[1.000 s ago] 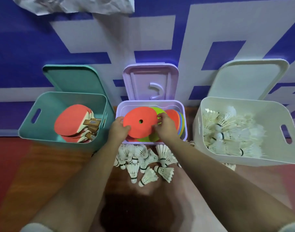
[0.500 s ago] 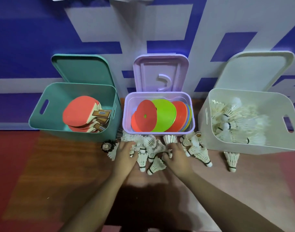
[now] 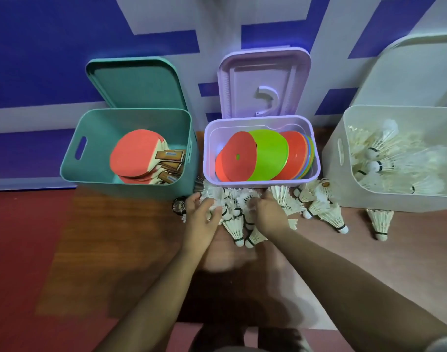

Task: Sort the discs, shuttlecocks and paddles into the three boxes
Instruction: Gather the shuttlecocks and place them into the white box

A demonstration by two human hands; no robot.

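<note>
White feathered shuttlecocks [image 3: 236,226] lie heaped on the floor between and just beyond both hands, directly in front of the lilac plastic box [image 3: 316,151]. Left hand [image 3: 201,219] is cupped over the left edge of the heap with fingers curled into the feathers; right hand [image 3: 268,214] is curled the same way over the right edge. Both are closing on shuttlecocks, though how many each grips cannot be told. Judgement: two-handed scooping suits these light, loose items, gathered in bulk rather than singly. Two shuttlecocks nearest the wrists lie with long axes roughly toward the person, cork tips near, skirts pointing to the boxes. Loose shuttlecocks [image 3: 326,212] further right of the right hand are splayed, corks mostly toward the person or rightward; one lone shuttlecock [image 3: 379,222] stands nearly vertical in the picture, cork down. Beyond and right of the right hand, the cream plastic box [image 3: 341,158] already holds shuttlecocks. Beyond the hands, coloured flat discs [image 3: 265,156] stand leaning on edge in the lilac box; beyond the left hand, red-faced wooden paddles [image 3: 133,156] are stacked in the teal plastic box [image 3: 72,151], handles pointing right.
</note>
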